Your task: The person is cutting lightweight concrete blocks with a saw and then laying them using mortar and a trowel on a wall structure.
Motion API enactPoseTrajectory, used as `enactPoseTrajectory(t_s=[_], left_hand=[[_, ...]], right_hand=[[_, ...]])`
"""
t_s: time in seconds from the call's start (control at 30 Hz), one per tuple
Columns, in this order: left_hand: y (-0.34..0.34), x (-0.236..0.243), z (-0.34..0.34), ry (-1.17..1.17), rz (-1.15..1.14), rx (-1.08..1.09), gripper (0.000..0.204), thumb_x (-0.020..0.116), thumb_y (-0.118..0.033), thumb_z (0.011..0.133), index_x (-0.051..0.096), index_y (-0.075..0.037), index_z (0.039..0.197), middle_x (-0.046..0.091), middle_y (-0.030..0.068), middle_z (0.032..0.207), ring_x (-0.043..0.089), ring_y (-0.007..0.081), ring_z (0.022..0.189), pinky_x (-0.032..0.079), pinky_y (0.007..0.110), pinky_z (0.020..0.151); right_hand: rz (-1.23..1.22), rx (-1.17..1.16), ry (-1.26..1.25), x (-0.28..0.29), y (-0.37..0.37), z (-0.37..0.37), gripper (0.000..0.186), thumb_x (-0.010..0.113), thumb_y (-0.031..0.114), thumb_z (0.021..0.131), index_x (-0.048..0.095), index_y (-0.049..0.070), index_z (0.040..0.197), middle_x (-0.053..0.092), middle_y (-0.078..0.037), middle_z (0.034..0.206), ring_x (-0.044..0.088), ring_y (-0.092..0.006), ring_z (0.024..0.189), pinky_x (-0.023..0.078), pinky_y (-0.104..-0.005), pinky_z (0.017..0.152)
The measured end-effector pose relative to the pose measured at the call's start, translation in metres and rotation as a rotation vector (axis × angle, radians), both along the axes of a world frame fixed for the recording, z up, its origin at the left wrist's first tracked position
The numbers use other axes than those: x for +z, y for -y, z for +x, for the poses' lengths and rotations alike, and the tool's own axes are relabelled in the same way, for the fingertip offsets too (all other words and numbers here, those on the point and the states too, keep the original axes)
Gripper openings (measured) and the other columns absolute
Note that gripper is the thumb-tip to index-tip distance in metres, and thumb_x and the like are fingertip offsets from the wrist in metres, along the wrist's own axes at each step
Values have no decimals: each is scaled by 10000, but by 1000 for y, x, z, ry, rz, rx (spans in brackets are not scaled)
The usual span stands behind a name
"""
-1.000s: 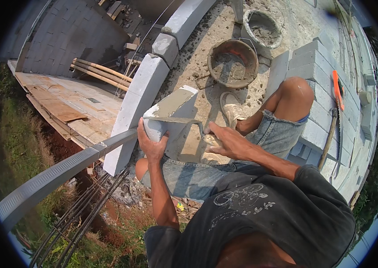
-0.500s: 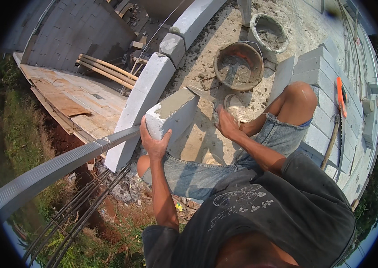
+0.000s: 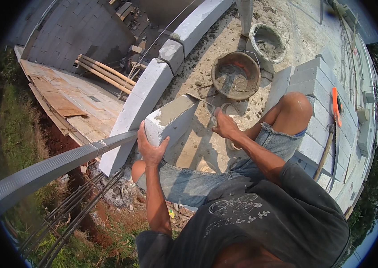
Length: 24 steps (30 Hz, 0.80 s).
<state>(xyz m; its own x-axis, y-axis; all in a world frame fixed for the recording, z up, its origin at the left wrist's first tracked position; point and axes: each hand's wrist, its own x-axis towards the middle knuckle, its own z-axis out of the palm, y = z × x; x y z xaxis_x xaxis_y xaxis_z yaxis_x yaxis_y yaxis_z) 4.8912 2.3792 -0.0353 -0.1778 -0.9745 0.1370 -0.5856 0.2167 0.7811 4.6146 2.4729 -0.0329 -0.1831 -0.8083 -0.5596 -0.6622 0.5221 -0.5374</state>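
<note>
My left hand (image 3: 152, 149) grips the near end of a white lightweight concrete block (image 3: 173, 129) standing on edge, with grey mortar spread along its top. The fingers of my right hand (image 3: 224, 124) are wrapped round the handle of a metal trowel (image 3: 208, 104), whose blade is at the far end of that top. A dark bucket (image 3: 256, 78) holding mortar stands just beyond, beside a pale bucket (image 3: 278, 57) with grey mix in it. A low row of white blocks (image 3: 140, 96) runs along my left side.
Stacked blocks (image 3: 305, 78) are on my right, with an orange-handled saw (image 3: 336, 107) and a wooden-handled tool (image 3: 325, 152) on them. A long metal channel (image 3: 64, 163) crosses left. Rebar (image 3: 73, 210) and a drop to grass lie beyond the edge; bamboo poles (image 3: 104, 73) are below.
The trowel blade has moved from the near end of the block's top to its far end, and my right hand has risen with it. My left hand still grips the block.
</note>
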Motion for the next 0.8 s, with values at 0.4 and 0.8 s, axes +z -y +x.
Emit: enactPoseTrajectory(t_s=[0.4, 0.8], left_hand=[[0, 6, -7, 89, 10, 11, 994, 860, -223, 580, 377, -109, 1441, 559, 171, 1259, 534, 382, 1172, 406, 490, 990], [5, 9, -7, 81, 13, 5, 953, 848, -238, 580, 414, -93, 1416, 564, 160, 1256, 542, 359, 1165, 402, 475, 1002]], right_hand=[[-272, 125, 203, 81, -24, 48, 499, 716, 116, 847, 385, -14, 1197, 594, -320, 944, 596, -510, 928, 463, -516, 779], [-521, 129, 213, 78, -34, 47, 453, 691, 120, 871, 392, -3, 1188, 579, -306, 1078, 587, -507, 972, 473, -515, 783]])
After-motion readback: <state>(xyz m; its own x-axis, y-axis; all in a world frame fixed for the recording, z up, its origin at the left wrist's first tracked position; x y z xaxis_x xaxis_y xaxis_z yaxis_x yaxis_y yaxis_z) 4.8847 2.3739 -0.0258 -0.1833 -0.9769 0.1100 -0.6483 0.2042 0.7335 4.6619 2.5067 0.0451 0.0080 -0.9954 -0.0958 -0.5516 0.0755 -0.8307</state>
